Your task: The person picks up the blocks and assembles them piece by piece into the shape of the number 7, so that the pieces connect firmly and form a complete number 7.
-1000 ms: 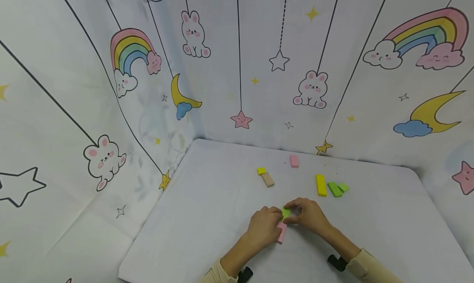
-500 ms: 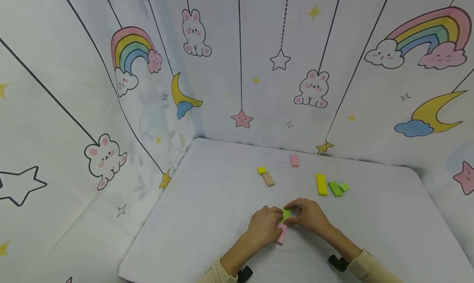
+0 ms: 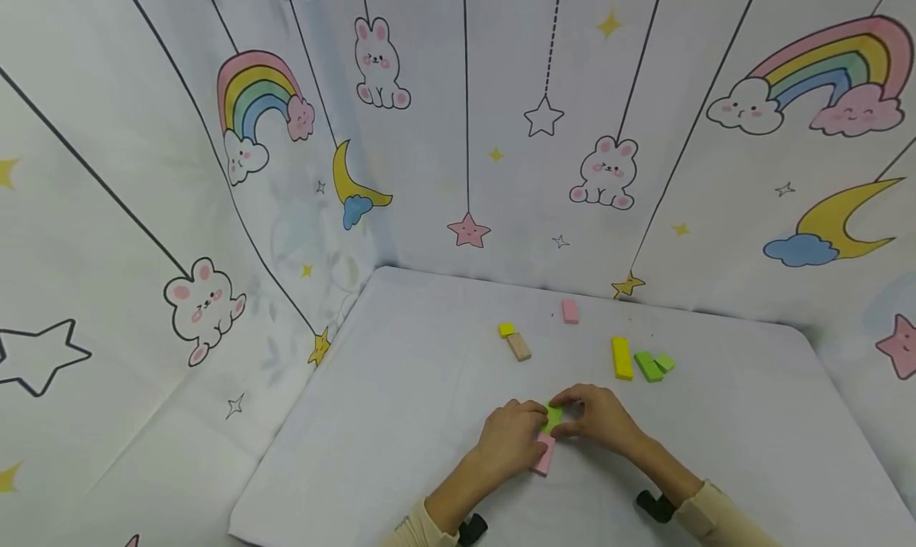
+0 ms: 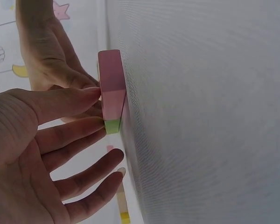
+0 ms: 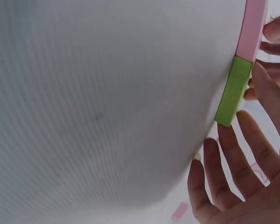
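Note:
A green block (image 3: 554,418) and a pink block (image 3: 545,456) lie end to end in a row on the white table. My right hand (image 3: 597,416) pinches the green block between thumb and fingertips; in the right wrist view the thumb is by the joint and a fingertip meets the far end of the green block (image 5: 233,91). From the left side, my left hand (image 3: 510,440) touches the row: its thumb rests on the pink block (image 4: 112,84), two fingertips are at the green piece (image 4: 112,126), and the other fingers extend free.
Further back on the table (image 3: 401,356) lie a yellow cube (image 3: 506,330) against a wooden block (image 3: 519,347), another pink block (image 3: 570,311), a long yellow block (image 3: 622,358) and two green blocks (image 3: 649,366) side by side. A patterned cloth wall (image 3: 429,149) rises behind.
Both hands keep their places on the green and pink blocks. The head view has shifted only slightly.

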`<state>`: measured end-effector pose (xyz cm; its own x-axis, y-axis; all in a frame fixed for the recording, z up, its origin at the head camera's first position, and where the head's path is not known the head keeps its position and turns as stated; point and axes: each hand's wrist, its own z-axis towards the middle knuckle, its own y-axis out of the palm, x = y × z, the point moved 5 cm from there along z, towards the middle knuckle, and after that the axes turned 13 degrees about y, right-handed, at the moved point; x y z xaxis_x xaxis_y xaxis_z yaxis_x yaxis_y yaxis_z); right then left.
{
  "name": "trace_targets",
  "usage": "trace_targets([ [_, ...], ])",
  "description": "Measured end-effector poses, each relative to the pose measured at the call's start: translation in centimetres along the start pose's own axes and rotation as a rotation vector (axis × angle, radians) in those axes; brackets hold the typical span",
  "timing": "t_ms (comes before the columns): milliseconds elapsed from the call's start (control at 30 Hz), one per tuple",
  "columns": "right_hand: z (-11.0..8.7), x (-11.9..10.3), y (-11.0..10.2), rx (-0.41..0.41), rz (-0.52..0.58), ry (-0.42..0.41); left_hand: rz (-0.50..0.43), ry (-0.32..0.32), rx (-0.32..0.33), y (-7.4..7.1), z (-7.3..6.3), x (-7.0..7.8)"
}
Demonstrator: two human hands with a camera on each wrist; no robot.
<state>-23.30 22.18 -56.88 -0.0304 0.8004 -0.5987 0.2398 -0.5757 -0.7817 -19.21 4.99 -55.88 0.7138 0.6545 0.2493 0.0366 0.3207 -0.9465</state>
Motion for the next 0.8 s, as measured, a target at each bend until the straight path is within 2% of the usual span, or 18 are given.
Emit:
trace_targets([
  [167,0.5,0.2,-0.3,-0.055,-0.002,-0.026,0.002,-0.002,-0.010,0.0,0.1,-0.1],
  [433,1.5,0.6,-1.8,-0.080,0.038,-0.095,0.025,0.000,-0.014,-0.2,0.1,-0.1],
  [533,2.7,1.2,-2.8,-0.048,0.065,-0.087,0.040,0.001,-0.013,-0.3,0.1,-0.2],
  [633,4.0,2.3,-3.9,0.017,0.088,-0.048,0.039,0.006,-0.024,-0.2,0.1,-0.1],
  [800,5.7,3.8,-4.8,0.100,0.091,-0.045,0.028,0.008,-0.049,0.1,0.2,0.0],
])
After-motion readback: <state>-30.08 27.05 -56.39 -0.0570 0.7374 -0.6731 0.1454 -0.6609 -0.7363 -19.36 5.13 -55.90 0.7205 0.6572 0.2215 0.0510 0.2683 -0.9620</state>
